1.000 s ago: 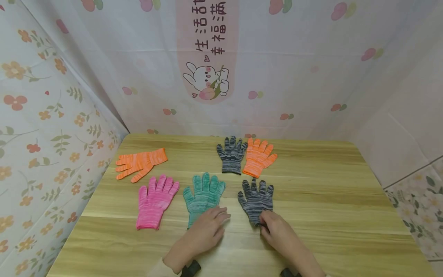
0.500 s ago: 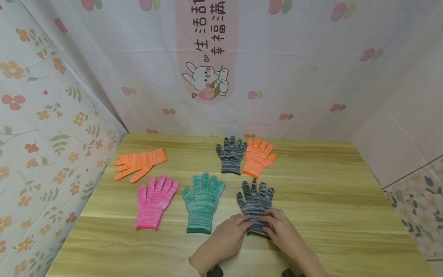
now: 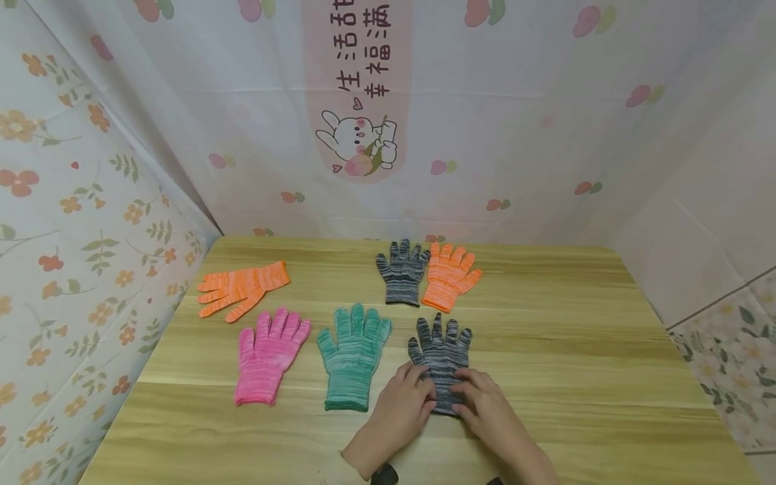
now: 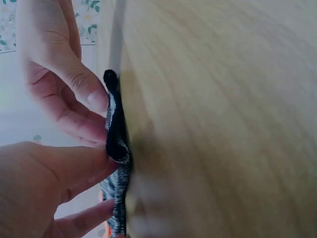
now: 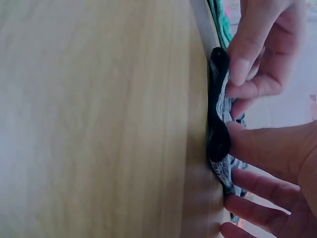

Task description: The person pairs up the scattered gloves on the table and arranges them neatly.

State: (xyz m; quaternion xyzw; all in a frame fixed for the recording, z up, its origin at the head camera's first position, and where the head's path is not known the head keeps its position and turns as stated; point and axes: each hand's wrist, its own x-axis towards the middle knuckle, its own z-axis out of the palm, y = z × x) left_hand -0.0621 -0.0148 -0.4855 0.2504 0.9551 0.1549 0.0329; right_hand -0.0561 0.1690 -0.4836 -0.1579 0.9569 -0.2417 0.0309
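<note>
A grey-and-black knit glove [image 3: 444, 353] lies flat on the wooden table, fingers pointing to the back. My left hand [image 3: 399, 409] touches the left side of its cuff, and my right hand [image 3: 490, 409] rests on the right side with its fingers spread a little. In the left wrist view the dark cuff edge [image 4: 117, 126] lies wavy on the tabletop, with the thumbs and fingertips on its upper face. The right wrist view shows the right thumb [image 5: 270, 148] touching the knit just above the cuff edge. A green glove [image 3: 353, 357] lies to the left of my left hand.
Left of the green glove lies a pink glove [image 3: 269, 357]. An orange glove [image 3: 245, 286] lies sideways at the back left. Another grey-black glove [image 3: 403, 273] and an orange glove [image 3: 450, 276] lie side by side at the back. A printed curtain [image 3: 515, 135] hangs behind the table [image 3: 576, 337].
My left hand has moved right from the green glove to the grey-black glove. The right hand has shifted from the cuff's corner to its side, and the cuff lies flatter.
</note>
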